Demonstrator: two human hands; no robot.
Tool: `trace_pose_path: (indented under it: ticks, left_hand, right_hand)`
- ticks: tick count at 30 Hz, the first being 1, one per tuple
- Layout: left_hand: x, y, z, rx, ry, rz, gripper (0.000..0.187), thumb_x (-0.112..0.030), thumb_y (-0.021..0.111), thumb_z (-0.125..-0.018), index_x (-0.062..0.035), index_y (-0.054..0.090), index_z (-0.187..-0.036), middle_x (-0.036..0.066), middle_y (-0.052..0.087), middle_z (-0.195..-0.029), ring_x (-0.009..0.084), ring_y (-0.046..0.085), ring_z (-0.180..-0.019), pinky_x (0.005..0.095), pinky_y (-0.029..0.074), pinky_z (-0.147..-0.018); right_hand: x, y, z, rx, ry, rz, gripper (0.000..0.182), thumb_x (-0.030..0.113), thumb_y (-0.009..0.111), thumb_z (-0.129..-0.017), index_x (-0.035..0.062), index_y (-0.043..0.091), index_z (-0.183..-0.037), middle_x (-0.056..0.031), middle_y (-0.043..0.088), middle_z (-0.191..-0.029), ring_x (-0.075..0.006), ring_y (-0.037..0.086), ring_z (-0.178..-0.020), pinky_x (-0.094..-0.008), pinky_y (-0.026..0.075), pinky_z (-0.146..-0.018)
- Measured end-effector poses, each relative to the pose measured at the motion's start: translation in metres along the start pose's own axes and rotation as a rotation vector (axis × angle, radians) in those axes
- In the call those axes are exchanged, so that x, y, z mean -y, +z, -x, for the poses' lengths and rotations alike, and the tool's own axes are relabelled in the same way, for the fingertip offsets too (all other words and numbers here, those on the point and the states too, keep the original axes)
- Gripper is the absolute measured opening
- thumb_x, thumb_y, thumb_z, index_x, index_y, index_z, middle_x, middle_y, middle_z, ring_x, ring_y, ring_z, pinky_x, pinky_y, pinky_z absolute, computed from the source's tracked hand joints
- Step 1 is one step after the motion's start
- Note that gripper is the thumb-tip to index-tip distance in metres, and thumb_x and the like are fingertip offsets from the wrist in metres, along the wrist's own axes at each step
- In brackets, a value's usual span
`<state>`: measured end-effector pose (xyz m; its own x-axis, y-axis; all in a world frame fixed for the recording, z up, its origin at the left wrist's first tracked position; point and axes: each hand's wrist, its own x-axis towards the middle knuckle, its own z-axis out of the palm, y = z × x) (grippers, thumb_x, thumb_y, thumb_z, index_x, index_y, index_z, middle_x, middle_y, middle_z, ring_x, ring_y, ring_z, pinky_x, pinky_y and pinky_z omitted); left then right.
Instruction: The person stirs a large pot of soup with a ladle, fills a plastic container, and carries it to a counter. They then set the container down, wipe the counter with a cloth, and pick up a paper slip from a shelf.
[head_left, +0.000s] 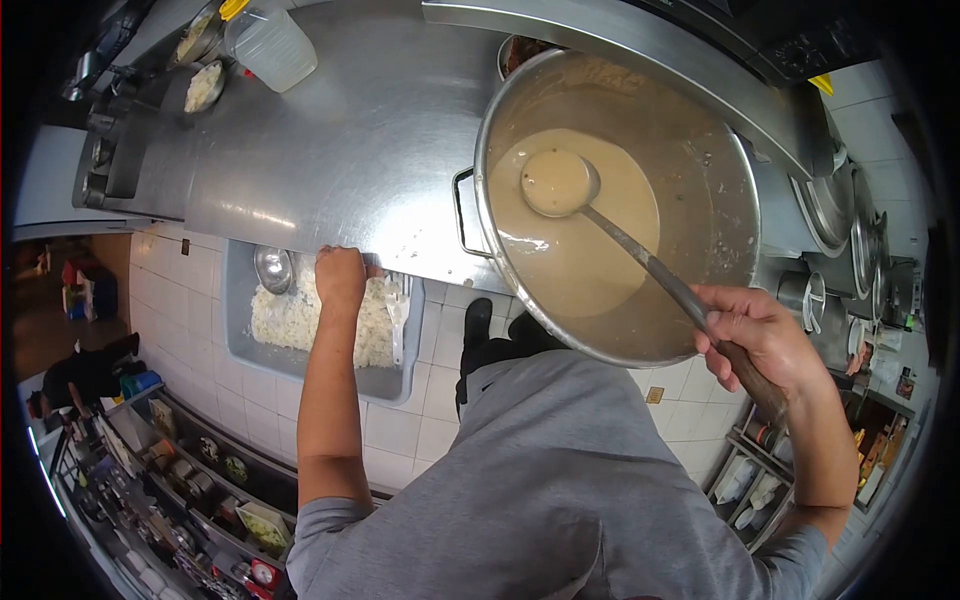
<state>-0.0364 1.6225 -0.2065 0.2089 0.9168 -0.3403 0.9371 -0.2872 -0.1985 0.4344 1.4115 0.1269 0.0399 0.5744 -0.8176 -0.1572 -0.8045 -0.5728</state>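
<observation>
My right hand (755,335) is wrapped around the long dark handle of a ladle (660,275). The ladle's round bowl is full of creamy beige liquid and lies level with the surface of the same liquid (590,255) in a large metal pot (720,190). Small dark specks show in the bowl. My left hand (342,277) is closed at the front edge of the steel counter (300,150), its fingers curled over the rim and partly hidden. Below that hand sits a grey tub (235,320) of white chopped food, perhaps rice, with a metal bowl and a white slotted utensil in it.
A clear plastic container with a yellow lid (270,50) stands at the back left, near small metal bowls (205,87) of white food. A steel shelf edge (640,55) runs behind the pot. Racks of containers (200,470) line the lower left; pans (830,215) stand at right.
</observation>
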Motion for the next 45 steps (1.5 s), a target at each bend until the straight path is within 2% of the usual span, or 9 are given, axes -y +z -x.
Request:
trace_pose_path:
  ticks: [12, 16, 18, 24, 27, 29, 37, 39, 45]
  left_hand:
    - [0.003, 0.007, -0.001, 0.008, 0.007, 0.027, 0.056, -0.055, 0.089, -0.079, -0.0022, 0.085, -0.097, 0.023, 0.08, -0.109, 0.0399, 0.073, -0.12, 0.0443, 0.05, -0.114]
    - [0.004, 0.011, -0.001, -0.022, 0.017, 0.036, 0.058, -0.056, 0.089, -0.077, -0.0021, 0.085, -0.097, 0.024, 0.08, -0.11, 0.0399, 0.073, -0.12, 0.0444, 0.051, -0.113]
    - [0.002, 0.006, 0.0, -0.012, 0.013, 0.038, 0.059, -0.057, 0.089, -0.076, -0.002, 0.085, -0.098, 0.024, 0.08, -0.111, 0.0398, 0.073, -0.12, 0.0443, 0.051, -0.113]
    - [0.003, 0.009, 0.001, -0.006, 0.004, 0.044, 0.06, -0.057, 0.089, -0.076, -0.0012, 0.084, -0.099, 0.024, 0.08, -0.113, 0.0397, 0.072, -0.122, 0.0437, 0.051, -0.114]
    - [0.007, 0.015, 0.0, -0.029, 0.016, 0.04, 0.06, -0.057, 0.089, -0.076, -0.001, 0.084, -0.099, 0.025, 0.08, -0.113, 0.0392, 0.072, -0.122, 0.0437, 0.051, -0.114]
    - [0.007, 0.019, 0.0, -0.107, 0.056, 0.024, 0.06, -0.053, 0.09, -0.076, 0.0027, 0.083, -0.095, 0.021, 0.079, -0.105, 0.04, 0.072, -0.114, 0.0464, 0.059, -0.098]
    - [0.001, 0.005, 0.002, -0.044, 0.018, 0.004, 0.056, -0.055, 0.089, -0.076, -0.002, 0.084, -0.095, 0.023, 0.08, -0.106, 0.0377, 0.075, -0.113, 0.0422, 0.052, -0.113]
    - [0.001, 0.006, 0.002, -0.036, 0.017, 0.013, 0.056, -0.055, 0.089, -0.077, -0.0021, 0.084, -0.094, 0.022, 0.08, -0.106, 0.0378, 0.075, -0.113, 0.0424, 0.052, -0.113]
    - [0.001, 0.004, 0.003, -0.056, 0.017, -0.004, 0.056, -0.055, 0.089, -0.077, -0.0014, 0.084, -0.095, 0.023, 0.08, -0.106, 0.0383, 0.075, -0.114, 0.0425, 0.051, -0.114]
  right_hand:
    - [0.081, 0.024, 0.009, -0.212, 0.159, 0.503, 0.043, 0.004, 0.056, -0.098, -0.0114, 0.066, -0.137, -0.0093, 0.069, -0.083, -0.0146, 0.065, -0.059, -0.0335, 0.056, -0.051]
    - [0.086, 0.041, 0.018, -0.194, 0.026, 1.27, 0.05, -0.001, 0.058, -0.09, -0.009, 0.065, -0.138, -0.0252, 0.072, -0.081, -0.0353, 0.077, -0.081, -0.0448, 0.061, -0.078]
    - [0.059, 0.022, 0.013, -0.28, -0.296, 1.73, 0.057, -0.003, 0.061, -0.087, -0.0081, 0.062, -0.144, -0.0295, 0.075, -0.094, -0.0426, 0.077, -0.094, -0.0467, 0.062, -0.086]
    - [0.037, 0.025, 0.006, -0.302, -0.121, 2.098, 0.072, -0.006, 0.063, -0.083, -0.0092, 0.052, -0.155, -0.0313, 0.072, -0.119, -0.0431, 0.077, -0.095, -0.0469, 0.064, -0.087]
    - [0.033, 0.031, 0.004, -0.293, -0.035, 2.118, 0.074, -0.005, 0.063, -0.083, -0.0103, 0.05, -0.156, -0.0314, 0.072, -0.119, -0.0425, 0.077, -0.095, -0.0474, 0.064, -0.086]
    - [0.029, 0.023, 0.002, -0.271, -0.052, 2.097, 0.073, -0.005, 0.062, -0.084, -0.0114, 0.05, -0.155, -0.0319, 0.072, -0.117, -0.0424, 0.077, -0.096, -0.0474, 0.064, -0.086]
    - [0.05, 0.011, 0.005, -0.164, -0.075, 1.639, 0.043, 0.001, 0.055, -0.095, -0.0073, 0.066, -0.135, -0.0287, 0.074, -0.089, -0.0388, 0.078, -0.087, -0.0477, 0.062, -0.083]
    - [0.068, 0.026, 0.009, -0.147, 0.197, 1.301, 0.034, 0.004, 0.053, -0.099, -0.0057, 0.068, -0.128, -0.0206, 0.072, -0.079, -0.0309, 0.076, -0.07, -0.044, 0.062, -0.071]
    - [0.054, 0.017, 0.011, -0.133, 0.169, 1.036, 0.033, 0.005, 0.051, -0.103, -0.0065, 0.067, -0.129, -0.0067, 0.064, -0.073, -0.0152, 0.069, -0.059, -0.035, 0.057, -0.055]
